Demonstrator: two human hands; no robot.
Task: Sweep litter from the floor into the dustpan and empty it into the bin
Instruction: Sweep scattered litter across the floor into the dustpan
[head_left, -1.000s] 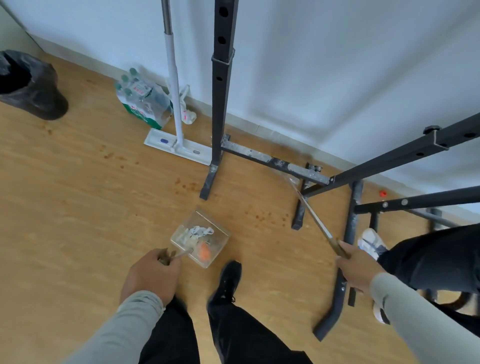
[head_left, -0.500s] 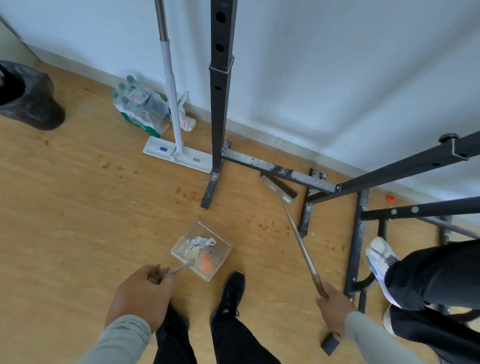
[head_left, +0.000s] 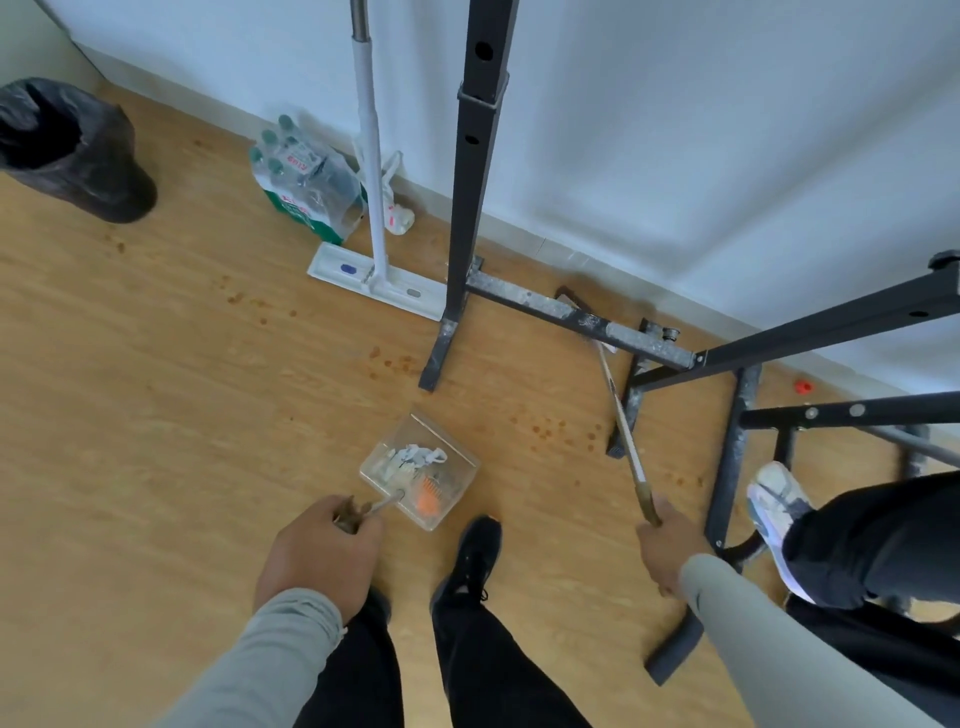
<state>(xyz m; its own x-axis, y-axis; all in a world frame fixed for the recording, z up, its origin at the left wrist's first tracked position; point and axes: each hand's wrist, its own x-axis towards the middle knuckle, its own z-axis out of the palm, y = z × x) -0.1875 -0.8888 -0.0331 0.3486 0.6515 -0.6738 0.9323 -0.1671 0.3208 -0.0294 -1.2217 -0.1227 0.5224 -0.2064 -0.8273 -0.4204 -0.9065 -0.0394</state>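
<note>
My left hand (head_left: 317, 558) grips the handle of a clear dustpan (head_left: 452, 483) held just above the wooden floor in front of my feet. White paper scraps (head_left: 413, 457) and an orange piece (head_left: 428, 499) lie inside it. My right hand (head_left: 667, 543) grips the end of a thin broom handle (head_left: 621, 421). The handle slants up and left, and its dark head (head_left: 571, 299) reaches under the black frame's crossbar near the wall. A bin lined with a black bag (head_left: 67, 150) stands at the far left. A small red piece of litter (head_left: 803, 386) lies by the skirting at right.
A black metal rack frame (head_left: 478, 171) stands between me and the wall, its feet spread over the floor. A white flat mop (head_left: 371, 208) and a pack of water bottles (head_left: 301, 182) lean by the wall. Another person's leg and white shoe (head_left: 774, 499) are at right.
The broom head has pushed farther toward the wall, under the frame's crossbar. My right hand rose slightly. The dustpan stays in place in my left hand.
</note>
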